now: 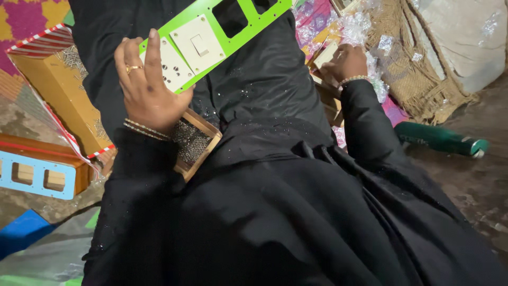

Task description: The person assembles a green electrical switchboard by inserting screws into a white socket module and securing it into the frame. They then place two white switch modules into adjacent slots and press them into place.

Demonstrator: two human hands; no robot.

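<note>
On the lap, a green switch plate (pixel 211 37) rests in the left hand (pixel 145 85).
Left hand grasps the plate's lower end; right hand (pixel 346 62) reaches among wooden boxes (pixel 325 55), grip unclear.

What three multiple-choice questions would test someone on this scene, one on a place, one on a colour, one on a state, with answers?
1. Where does the green bottle lie? A on the lap; B on the ground at right; C in the box of screws.
2. What colour is the panel held by the left hand? A bright green; B red; C black.
3. How is the right hand? A resting idle on the lap; B reaching among clear wrappers; C holding the bottle.

Answers: 1 B, it lies on the dirt; 2 A, green around white switches; 3 B, fingers in the pile.
</note>
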